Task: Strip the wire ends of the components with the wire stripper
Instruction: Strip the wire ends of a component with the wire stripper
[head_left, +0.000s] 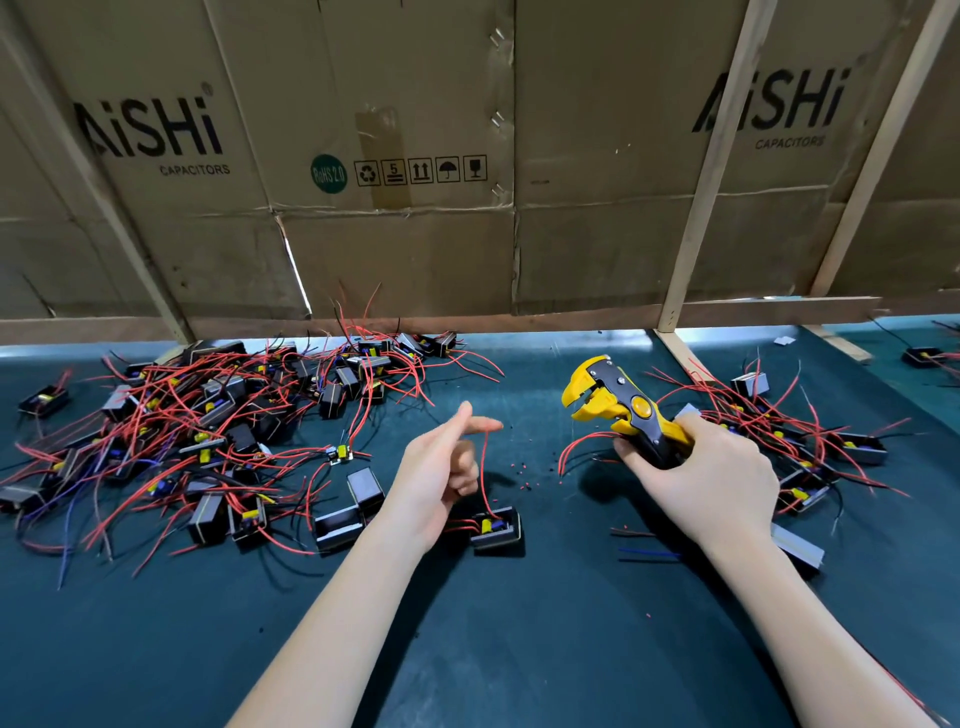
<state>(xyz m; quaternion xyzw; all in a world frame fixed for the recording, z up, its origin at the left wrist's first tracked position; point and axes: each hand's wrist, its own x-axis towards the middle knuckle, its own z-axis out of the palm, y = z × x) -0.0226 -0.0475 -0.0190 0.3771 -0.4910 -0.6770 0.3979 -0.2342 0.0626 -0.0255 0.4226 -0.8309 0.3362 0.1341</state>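
Note:
My right hand (711, 478) grips the handles of a yellow and black wire stripper (618, 410), its jaws pointing up and left with nothing between them. My left hand (441, 467) pinches the end of a red wire (484, 467) between thumb and forefinger. That wire runs down to a small black component (496, 527) lying on the mat just right of my left wrist. About a hand's width of mat separates the wire end from the stripper jaws.
A large tangled pile of black components with red wires (208, 431) covers the left of the dark green mat (519, 649). A smaller pile (800, 441) lies behind my right hand. Red insulation bits (524, 478) dot the middle. A cardboard wall (415, 208) closes the back.

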